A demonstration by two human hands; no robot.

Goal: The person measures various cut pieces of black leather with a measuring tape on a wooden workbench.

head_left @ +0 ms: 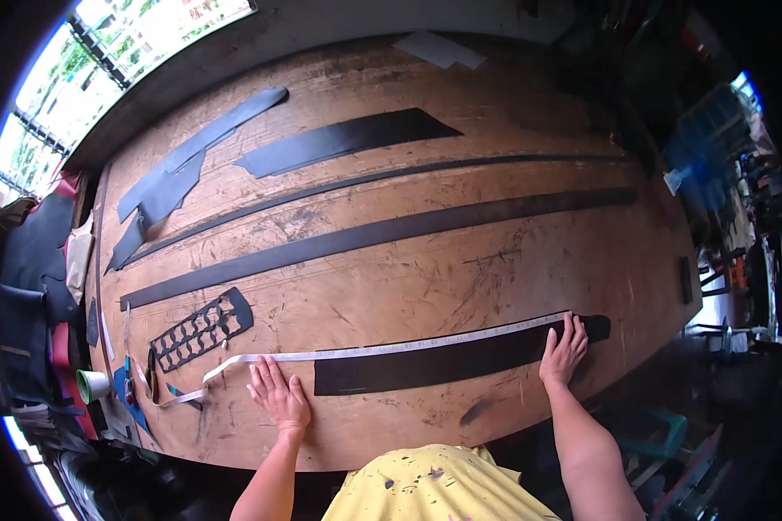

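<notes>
Both hands lie flat and open. The left hand (278, 397) and right hand (565, 350) press the tape (382, 350) along the black strip (443, 362), low in the frame. Best keep it tight and straight.

A white measuring tape (382, 349) lies stretched flat along the upper edge of a long black leather strip (443, 362), touching it. The strip lies flat near the front of the bench (408, 286), its left end cut square. The tape's left end runs past the strip and curls loosely
</notes>
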